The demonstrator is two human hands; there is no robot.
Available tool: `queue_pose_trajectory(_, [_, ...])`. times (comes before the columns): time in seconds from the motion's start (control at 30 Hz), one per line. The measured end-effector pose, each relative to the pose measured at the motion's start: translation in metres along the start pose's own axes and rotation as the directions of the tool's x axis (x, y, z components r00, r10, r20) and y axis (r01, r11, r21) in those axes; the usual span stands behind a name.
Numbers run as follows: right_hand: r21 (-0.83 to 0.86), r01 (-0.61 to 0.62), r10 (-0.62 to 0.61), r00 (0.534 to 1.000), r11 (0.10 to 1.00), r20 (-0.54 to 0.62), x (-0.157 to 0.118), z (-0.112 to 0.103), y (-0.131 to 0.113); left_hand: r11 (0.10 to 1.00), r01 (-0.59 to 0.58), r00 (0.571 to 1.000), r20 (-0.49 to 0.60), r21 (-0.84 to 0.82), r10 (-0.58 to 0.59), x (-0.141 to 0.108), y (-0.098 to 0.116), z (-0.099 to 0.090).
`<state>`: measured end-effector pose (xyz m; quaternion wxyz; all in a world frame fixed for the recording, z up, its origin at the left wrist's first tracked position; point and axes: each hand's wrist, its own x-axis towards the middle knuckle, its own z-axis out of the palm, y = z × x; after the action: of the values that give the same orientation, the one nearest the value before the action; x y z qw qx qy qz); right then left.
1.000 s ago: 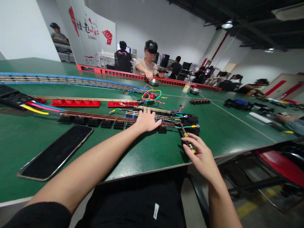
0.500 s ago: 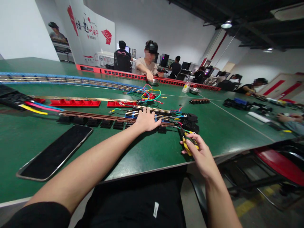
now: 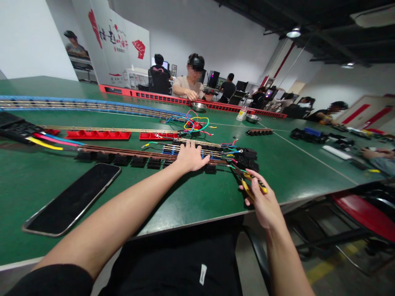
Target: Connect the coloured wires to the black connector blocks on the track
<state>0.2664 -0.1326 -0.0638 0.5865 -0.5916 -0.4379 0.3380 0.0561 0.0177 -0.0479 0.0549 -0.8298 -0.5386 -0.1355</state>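
Observation:
My left hand [image 3: 190, 157] lies flat with fingers spread on a bundle of rail strips [image 3: 135, 153], which have brown and brass-coloured rods on black and blue supports. Several coloured wires with ring terminals stick out at the bundle's right end, beside a black end piece [image 3: 248, 154]. In my right hand [image 3: 263, 202] is a pair of pliers [image 3: 246, 186] with yellow and black handles spread apart. The pliers' jaws point up and left at the wire ends under the black piece; whether they touch a wire I cannot tell.
A phone [image 3: 74, 199] lies left of my forearm. Behind the bundle are red strips [image 3: 98, 135], a long blue track [image 3: 92, 105] and looped coloured wires [image 3: 197, 123]. Across the table a person [image 3: 191, 82] reaches near a metal bowl [image 3: 199, 107]. A bottle [image 3: 242, 113] stands farther right.
The pliers' handles have spread wider in my right hand, which has shifted slightly right and down. My left hand stays in place. The person opposite has drawn a hand back from the bowl.

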Motion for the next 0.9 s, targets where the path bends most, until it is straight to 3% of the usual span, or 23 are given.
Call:
queue_pose_trajectory(0.2, [-0.349, 0.134, -0.134, 0.991, 0.928, 0.022, -0.006, -0.006, -0.004, 1.0, 0.0, 1.0, -0.016, 0.011, 0.0, 0.001, 0.001, 0.001])
queue_pose_trajectory(0.4, [-0.183, 0.149, -0.153, 0.988, 0.972, -0.005, -0.009, -0.002, -0.009, 1.0, -0.001, 0.999, -0.047, 0.025, 0.002, 0.001, 0.001, 0.001])
queue_pose_trajectory(0.63, [-0.365, 0.224, -0.215, 0.974, 0.904, 0.065, -0.036, -0.011, -0.028, 0.999, -0.015, 0.997, -0.069, 0.039, 0.018, 0.002, 0.0, 0.002])
queue_pose_trajectory(0.77, [-0.323, 0.312, -0.324, 0.946, 0.893, 0.019, -0.019, -0.001, -0.01, 0.999, -0.019, 0.998, -0.053, 0.043, 0.021, 0.001, 0.001, 0.0])
queue_pose_trajectory(0.9, [-0.243, 0.293, -0.306, 0.952, 0.925, -0.016, 0.009, 0.008, 0.015, 0.999, -0.023, 0.999, -0.048, 0.04, 0.025, 0.001, 0.001, -0.001])
